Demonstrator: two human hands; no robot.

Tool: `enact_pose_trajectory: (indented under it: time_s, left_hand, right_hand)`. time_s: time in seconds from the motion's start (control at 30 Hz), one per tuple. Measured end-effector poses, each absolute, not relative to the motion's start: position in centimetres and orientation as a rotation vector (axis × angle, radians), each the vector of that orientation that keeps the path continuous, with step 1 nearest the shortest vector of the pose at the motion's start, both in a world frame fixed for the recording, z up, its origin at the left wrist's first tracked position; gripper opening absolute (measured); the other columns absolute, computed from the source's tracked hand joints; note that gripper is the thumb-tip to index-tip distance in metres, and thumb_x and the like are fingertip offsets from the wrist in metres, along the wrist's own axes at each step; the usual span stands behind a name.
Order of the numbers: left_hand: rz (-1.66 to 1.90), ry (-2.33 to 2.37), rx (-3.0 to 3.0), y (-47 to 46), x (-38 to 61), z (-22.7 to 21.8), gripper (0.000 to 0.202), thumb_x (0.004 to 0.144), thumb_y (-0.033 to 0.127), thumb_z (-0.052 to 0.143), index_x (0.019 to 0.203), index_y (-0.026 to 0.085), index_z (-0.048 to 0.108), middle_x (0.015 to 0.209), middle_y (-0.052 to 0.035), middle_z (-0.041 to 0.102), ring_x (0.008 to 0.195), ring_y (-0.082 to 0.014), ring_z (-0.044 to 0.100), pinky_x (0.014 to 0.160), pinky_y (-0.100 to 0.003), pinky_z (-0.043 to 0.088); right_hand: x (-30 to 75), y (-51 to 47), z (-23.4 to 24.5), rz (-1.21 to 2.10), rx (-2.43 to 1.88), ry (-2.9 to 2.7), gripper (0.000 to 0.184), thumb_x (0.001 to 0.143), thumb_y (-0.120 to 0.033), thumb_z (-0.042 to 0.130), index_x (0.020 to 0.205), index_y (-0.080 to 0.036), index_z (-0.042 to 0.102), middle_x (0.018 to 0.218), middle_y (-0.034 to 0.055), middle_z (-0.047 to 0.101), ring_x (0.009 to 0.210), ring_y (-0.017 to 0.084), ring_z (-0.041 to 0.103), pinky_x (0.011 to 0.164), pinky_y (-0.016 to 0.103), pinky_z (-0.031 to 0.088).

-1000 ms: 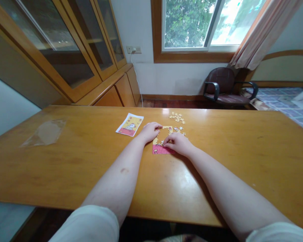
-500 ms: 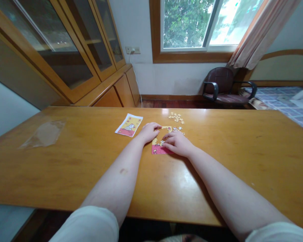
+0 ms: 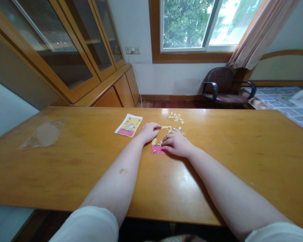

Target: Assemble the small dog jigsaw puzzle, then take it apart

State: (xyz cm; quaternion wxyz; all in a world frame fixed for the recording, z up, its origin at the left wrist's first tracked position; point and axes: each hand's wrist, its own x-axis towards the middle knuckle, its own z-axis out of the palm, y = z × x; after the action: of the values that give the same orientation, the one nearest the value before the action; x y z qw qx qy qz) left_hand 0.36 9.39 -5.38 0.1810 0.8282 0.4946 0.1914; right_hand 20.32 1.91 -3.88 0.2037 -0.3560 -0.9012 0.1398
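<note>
A partly assembled jigsaw puzzle [image 3: 159, 150] lies on the table, with a pink bottom band and a yellow border around a gap in its middle. My left hand [image 3: 149, 132] rests along its left edge, fingers stretched out over the border. Over the lower part reaches my right hand [image 3: 178, 144], thumb and fingertips together on a small puzzle piece [image 3: 161, 142] just above the pink band. That hand covers the puzzle's right side. Just beyond it are a few loose printed pieces [image 3: 179, 128]. Farther back sits a group of plain, tan pieces [image 3: 176, 117].
Left of the puzzle lies a picture sheet [image 3: 129, 125] with the yellow and pink design. A clear plastic bag [image 3: 45, 133] is at the left of the wooden table [image 3: 91, 158]. Past the far edge stand a glass-doored cabinet [image 3: 98, 75] and an office chair [image 3: 221, 84].
My right hand has shifted slightly left and its fingertips have drawn closer together over the piece. My left hand stays in place.
</note>
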Motion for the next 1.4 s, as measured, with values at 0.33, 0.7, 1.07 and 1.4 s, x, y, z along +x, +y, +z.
enact_pose_trajectory:
  time_s: [0.33, 0.7, 1.07, 1.4]
  left_hand:
    - [0.529, 1.413, 2.316, 9.22, 0.41, -5.16, 0.045, 0.074, 0.007, 0.048, 0.11, 0.019, 0.072, 0.116, -0.0042, 0.071, 0.112, -0.0197, 0.061, 0.104, -0.032, 0.045]
    - [0.528, 1.42, 2.301, 9.17, 0.45, -5.02, 0.047, 0.072, 0.006, 0.048, 0.109, 0.02, 0.073, 0.117, -0.0036, 0.07, 0.112, -0.02, 0.061, 0.105, -0.033, 0.044]
    - [0.548, 1.406, 2.31, 9.29, 0.44, -5.2, 0.046, 0.072, 0.006, 0.048, 0.109, 0.02, 0.073, 0.116, -0.0047, 0.071, 0.112, -0.0203, 0.061, 0.104, -0.034, 0.045]
    - [0.529, 1.422, 2.316, 9.42, 0.39, -5.39, 0.04, 0.084, 0.01, 0.047, 0.114, 0.021, 0.069, 0.12, -0.0044, 0.069, 0.114, -0.0185, 0.06, 0.105, -0.033, 0.044]
  right_hand:
    - [20.49, 1.89, -3.74, 0.362, -0.975, -2.536, 0.025, 0.088, -0.033, 0.063, 0.069, -0.018, 0.071, 0.073, 0.0042, 0.069, 0.077, 0.018, 0.056, 0.082, 0.035, 0.038]
    - [20.32, 1.66, -3.34, 0.429, -0.981, -2.553, 0.018, 0.09, -0.031, 0.061, 0.088, -0.022, 0.076, 0.095, 0.0048, 0.075, 0.09, 0.021, 0.062, 0.089, 0.04, 0.038]
    - [20.24, 1.73, -3.46, 0.444, -0.984, -2.552, 0.024, 0.088, -0.037, 0.063, 0.103, -0.022, 0.074, 0.109, 0.0066, 0.072, 0.099, 0.024, 0.062, 0.095, 0.045, 0.037]
    - [20.34, 1.87, -3.66, 0.446, -0.994, -2.537, 0.026, 0.088, -0.038, 0.062, 0.105, -0.021, 0.074, 0.111, 0.0066, 0.071, 0.1, 0.023, 0.06, 0.1, 0.046, 0.037]
